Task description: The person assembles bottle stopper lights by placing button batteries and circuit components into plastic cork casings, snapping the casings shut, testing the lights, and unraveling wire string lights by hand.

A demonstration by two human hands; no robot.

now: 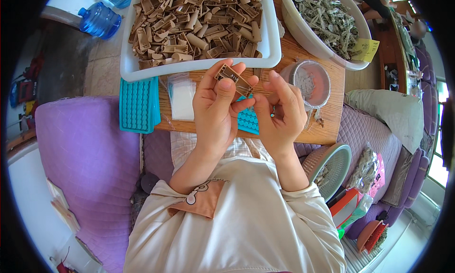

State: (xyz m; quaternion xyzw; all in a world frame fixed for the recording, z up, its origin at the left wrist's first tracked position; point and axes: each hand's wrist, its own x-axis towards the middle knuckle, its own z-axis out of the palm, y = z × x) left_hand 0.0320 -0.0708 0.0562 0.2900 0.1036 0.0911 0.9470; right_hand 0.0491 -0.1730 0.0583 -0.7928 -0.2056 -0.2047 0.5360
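Note:
My left hand (212, 107) grips a small brown plastic casing (236, 80) between thumb and fingers, its hollow side with darker inner parts facing up. Close on its right is my right hand (285, 119), with the thumb near the casing's lower corner and the other fingers curled. Whatever it pinches is too small to make out. Beyond both hands, a white tray (199, 66) is heaped with similar brown plastic pieces (199, 26). Under the hands lies part of a teal ridged tray (248, 121).
Stacked teal trays (136, 105) and a clear bag with white sheets (182, 100) lie left on the wooden table (334, 102). On the right stand a tub of small white parts (327, 83) and a basin (296, 17) of clear packets. A basket (348, 154) sits below the table's right edge.

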